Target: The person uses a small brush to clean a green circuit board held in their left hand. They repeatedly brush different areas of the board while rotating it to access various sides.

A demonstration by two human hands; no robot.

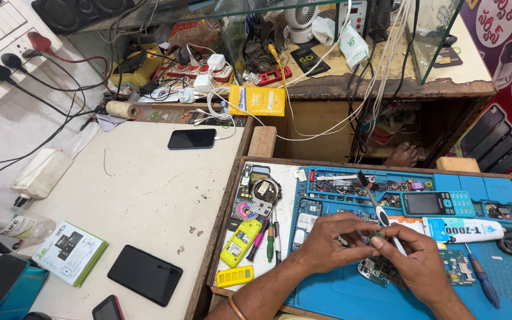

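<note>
Small part (pixel 377 237) half-hidden between fingers (pixel 357 234)

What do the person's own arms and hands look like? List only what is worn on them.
Both forearms are bare, with no sleeves in view. The left hand and right hand wear no gloves or visible rings. A thin orange-brown bangle circles the left wrist.

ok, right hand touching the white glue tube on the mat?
Apart. The head view shows the right hand left of and below the glue tube, with blue mat visible between them.

Blue work mat (pixel 351 293), yellow phone shell (pixel 241 242), teal keypad phone (pixel 437 203), black smartphone (pixel 192 138), seemingly green component (pixel 378 236)
</note>
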